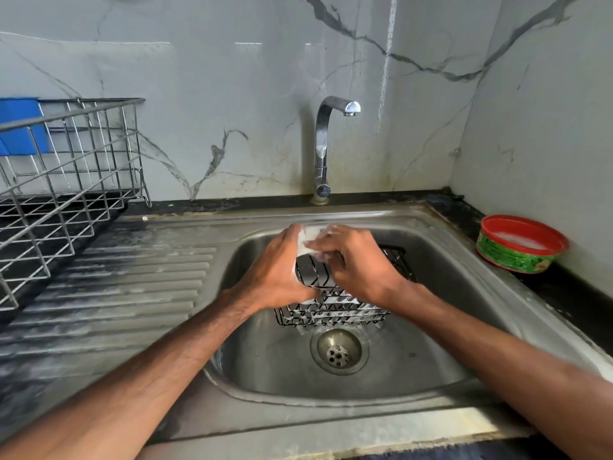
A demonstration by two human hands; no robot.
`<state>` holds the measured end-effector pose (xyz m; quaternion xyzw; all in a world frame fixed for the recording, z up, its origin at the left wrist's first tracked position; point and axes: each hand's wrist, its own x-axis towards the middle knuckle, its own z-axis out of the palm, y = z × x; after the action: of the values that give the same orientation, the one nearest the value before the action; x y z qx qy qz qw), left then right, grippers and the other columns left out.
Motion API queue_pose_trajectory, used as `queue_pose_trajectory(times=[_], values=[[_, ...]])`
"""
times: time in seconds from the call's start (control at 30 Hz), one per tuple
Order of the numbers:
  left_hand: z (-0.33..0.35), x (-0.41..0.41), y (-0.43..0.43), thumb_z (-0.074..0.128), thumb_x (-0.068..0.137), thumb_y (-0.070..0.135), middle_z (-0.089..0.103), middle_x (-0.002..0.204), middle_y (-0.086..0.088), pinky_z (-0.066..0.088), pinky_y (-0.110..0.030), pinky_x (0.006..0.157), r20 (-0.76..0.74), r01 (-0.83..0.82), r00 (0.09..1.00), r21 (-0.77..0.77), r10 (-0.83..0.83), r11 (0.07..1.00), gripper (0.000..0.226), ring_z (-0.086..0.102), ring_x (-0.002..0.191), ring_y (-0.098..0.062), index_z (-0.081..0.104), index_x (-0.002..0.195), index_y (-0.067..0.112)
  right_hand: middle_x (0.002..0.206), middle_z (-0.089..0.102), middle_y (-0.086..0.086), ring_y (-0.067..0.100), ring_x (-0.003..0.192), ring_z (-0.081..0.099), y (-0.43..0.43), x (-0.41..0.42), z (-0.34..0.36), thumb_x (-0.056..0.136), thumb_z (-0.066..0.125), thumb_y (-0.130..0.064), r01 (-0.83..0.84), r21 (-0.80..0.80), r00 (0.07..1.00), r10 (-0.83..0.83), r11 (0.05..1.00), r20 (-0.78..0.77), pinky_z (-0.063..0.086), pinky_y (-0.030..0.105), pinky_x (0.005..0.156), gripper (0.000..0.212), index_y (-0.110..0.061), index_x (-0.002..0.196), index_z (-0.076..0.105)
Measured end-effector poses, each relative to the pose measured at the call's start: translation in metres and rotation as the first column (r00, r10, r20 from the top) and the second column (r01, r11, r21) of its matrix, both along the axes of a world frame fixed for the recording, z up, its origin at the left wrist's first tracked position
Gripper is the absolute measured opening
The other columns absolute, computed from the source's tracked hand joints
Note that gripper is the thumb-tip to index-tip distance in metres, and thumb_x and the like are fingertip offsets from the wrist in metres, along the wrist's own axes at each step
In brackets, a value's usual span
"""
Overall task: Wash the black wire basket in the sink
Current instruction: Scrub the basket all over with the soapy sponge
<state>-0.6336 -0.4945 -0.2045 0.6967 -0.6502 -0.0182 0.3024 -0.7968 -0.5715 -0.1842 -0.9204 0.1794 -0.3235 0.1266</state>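
We judge the wash to be midway. The black wire basket (331, 310) stands in the steel sink (431, 310) just behind the drain (339, 351), tilted up on its near edge. White foam clings to its lower wires, so soaping is well under way. The tap (323, 144), far behind the drain, shows no stream, so rinsing seems still to come, and after that lifting the basket out.

Both forearms reach in over the sink's near rim and meet above the drain. Our left hand (278, 270) wraps the basket's left end, thumb low and fingers curled over the top. Our right hand (358, 260) arches over the upper wires, fingers bent down toward a white soapy pad (308, 239) between the two hands. Foam and blur hide the fingertips, so we cannot tell which hand pinches the pad.
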Motion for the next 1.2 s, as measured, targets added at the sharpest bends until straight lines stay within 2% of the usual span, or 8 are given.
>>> queue_pose_trajectory(times=[0.17,0.37,0.47,0.63,0.83,0.93,1.1,1.2], values=[[0.001,0.007,0.004,0.091,0.063,0.027,0.053,0.116,0.009,0.051,-0.032,0.087,-0.01,-0.049,0.999,0.044,0.049,0.998,0.094,0.053,0.103,-0.01,0.038,0.141,0.021,0.1,0.068,-0.001,0.012,0.086,0.063,-0.004,-0.018,0.0,0.082,0.062,0.013,-0.137,-0.098,0.972,0.114,0.986,-0.207,0.042,0.008,0.072,0.044,-0.011,0.117,0.076],[0.001,0.006,0.005,0.09,0.065,0.031,0.048,0.11,0.013,0.05,-0.034,0.086,0.014,-0.067,0.998,0.061,0.066,0.996,0.092,0.05,0.098,-0.008,0.039,0.141,0.022,0.103,0.072,-0.003,0.02,0.087,0.07,-0.039,-0.046,-0.001,0.078,0.059,0.009,0.064,-0.177,0.962,-0.108,0.982,-0.249,0.057,0.041,0.073,0.046,-0.019,0.109,0.078],[0.0,0.005,0.006,0.09,0.063,0.03,0.044,0.103,0.021,0.053,-0.047,0.092,-0.011,-0.078,0.997,0.072,0.079,0.994,0.092,0.052,0.098,-0.009,0.039,0.138,0.024,0.104,0.072,0.0,0.023,0.092,0.07,-0.019,-0.037,-0.002,0.08,0.06,0.002,0.097,-0.159,0.961,-0.134,0.983,-0.241,0.058,0.041,0.078,0.039,-0.018,0.108,0.077],[-0.002,0.008,0.004,0.092,0.056,0.031,0.054,0.105,0.014,0.056,-0.045,0.088,-0.008,-0.078,0.997,0.079,0.079,0.994,0.09,0.057,0.099,-0.01,0.041,0.13,0.024,0.098,0.075,0.0,0.016,0.086,0.069,0.017,-0.004,-0.004,0.086,0.063,0.001,-0.034,-0.091,0.993,0.024,0.995,-0.113,0.058,0.032,0.078,0.031,-0.018,0.106,0.077],[-0.005,0.01,0.002,0.087,0.049,0.042,0.056,0.107,0.012,0.055,-0.054,0.086,-0.023,-0.075,0.997,0.08,0.077,0.994,0.09,0.059,0.1,-0.013,0.042,0.125,0.027,0.098,0.07,0.002,0.024,0.089,0.067,0.015,0.001,-0.006,0.083,0.064,-0.001,-0.071,-0.108,0.988,0.055,0.992,-0.146,0.055,0.042,0.08,0.026,-0.015,0.102,0.075],[-0.006,0.012,0.001,0.08,0.044,0.054,0.057,0.106,0.012,0.056,-0.049,0.08,-0.012,-0.081,0.997,0.078,0.082,0.994,0.091,0.06,0.097,-0.011,0.043,0.123,0.028,0.097,0.068,0.006,0.029,0.084,0.069,0.019,-0.005,-0.005,0.085,0.063,0.001,-0.117,-0.199,0.969,0.068,0.973,-0.236,0.058,0.043,0.071,0.022,-0.012,0.098,0.075],[-0.005,0.017,0.001,0.093,0.058,0.026,0.058,0.111,0.008,0.046,-0.021,0.075,-0.027,-0.118,0.992,0.069,0.12,0.991,0.089,0.059,0.099,-0.01,0.046,0.134,0.022,0.105,0.067,0.008,0.025,0.088,0.069,0.017,-0.019,-0.005,0.095,0.056,-0.003,-0.079,-0.251,0.926,-0.022,0.965,-0.377,0.058,0.039,0.073,0.021,-0.01,0.102,0.075],[-0.003,0.017,0.004,0.093,0.061,0.033,0.055,0.111,0.009,0.044,-0.023,0.076,-0.052,-0.113,0.992,0.057,0.116,0.992,0.092,0.056,0.094,-0.006,0.044,0.138,0.024,0.101,0.066,0.007,0.021,0.081,0.061,0.002,-0.034,0.0,0.092,0.06,-0.004,0.047,-0.228,0.897,-0.141,0.973,-0.418,0.051,0.031,0.07,0.015,-0.009,0.098,0.073]])
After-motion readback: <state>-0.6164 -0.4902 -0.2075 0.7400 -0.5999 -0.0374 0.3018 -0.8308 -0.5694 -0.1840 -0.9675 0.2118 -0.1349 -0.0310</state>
